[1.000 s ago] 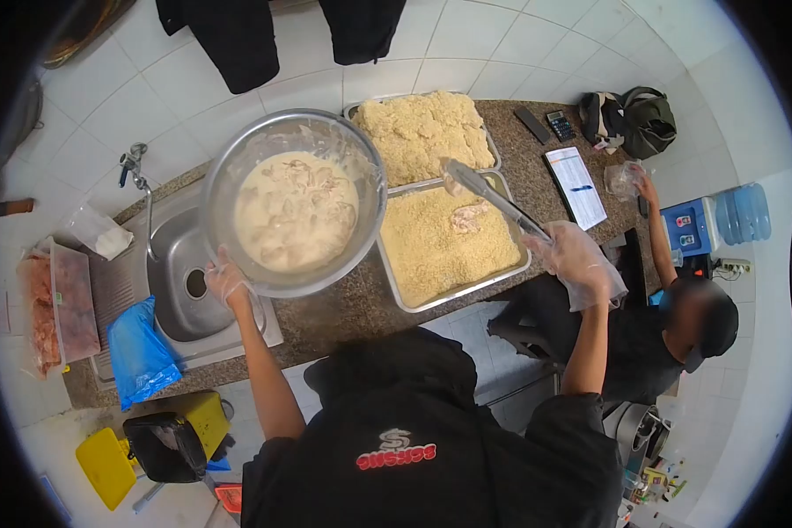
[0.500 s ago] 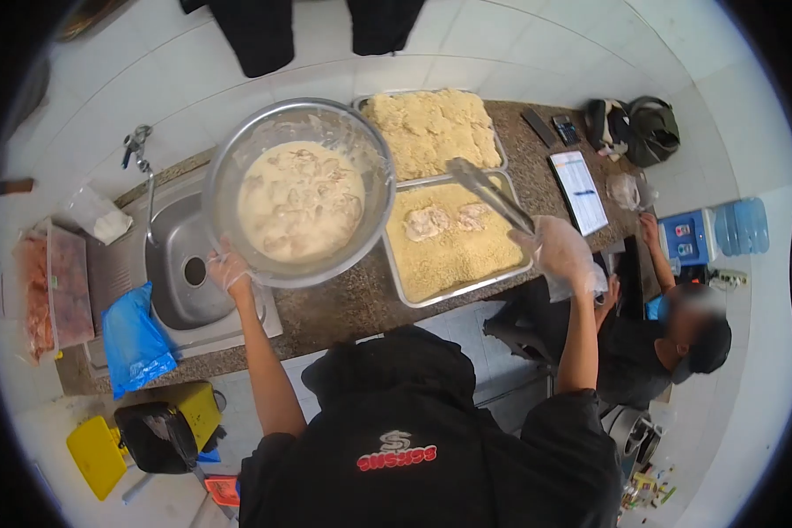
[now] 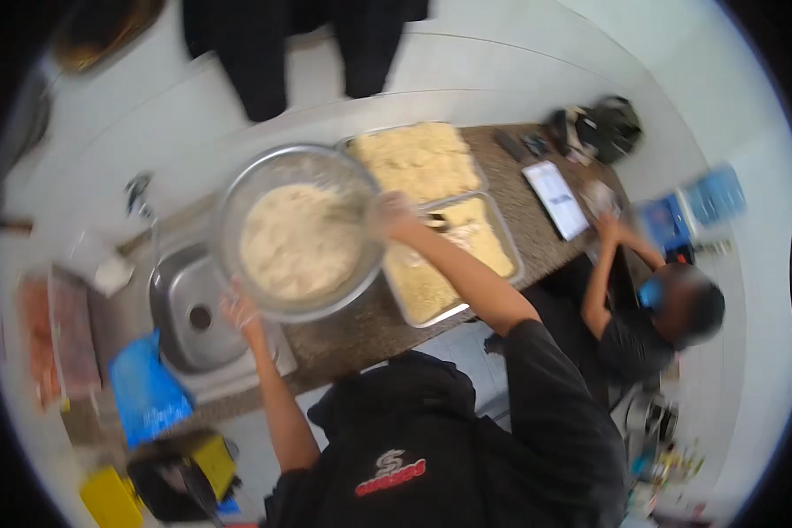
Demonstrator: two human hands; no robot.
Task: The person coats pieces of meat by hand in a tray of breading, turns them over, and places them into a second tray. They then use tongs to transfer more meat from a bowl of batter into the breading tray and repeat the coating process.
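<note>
A large metal bowl (image 3: 229, 233) holds creamy batter (image 3: 277, 255) with pieces of what looks like raw chicken in it, blurred now. My left hand (image 3: 239, 312), in a clear plastic glove, grips the bowl's near left rim. Over the bowl's right side, my gloved right hand (image 3: 394, 214) is closed on metal tongs (image 3: 348, 209), smeared by motion; their tips point into the batter. Whether they pinch anything cannot be seen. Under my right forearm lies a metal tray (image 3: 517, 255) of yellowish crumbs with coated pieces (image 3: 460, 236), partly hidden.
A second tray heaped with crumbs (image 3: 418, 163) stands behind. To the left are a sink (image 3: 172, 290), a blue bag (image 3: 145, 387) and a plastic tub of meat (image 3: 70, 334). A clipboard (image 3: 554, 198) lies right. Another person (image 3: 642, 326) sits at the right end.
My right hand has swung left with the tongs, from above the near crumb tray to the bowl. My left hand stays at the rim. The other person's hands have come together.
</note>
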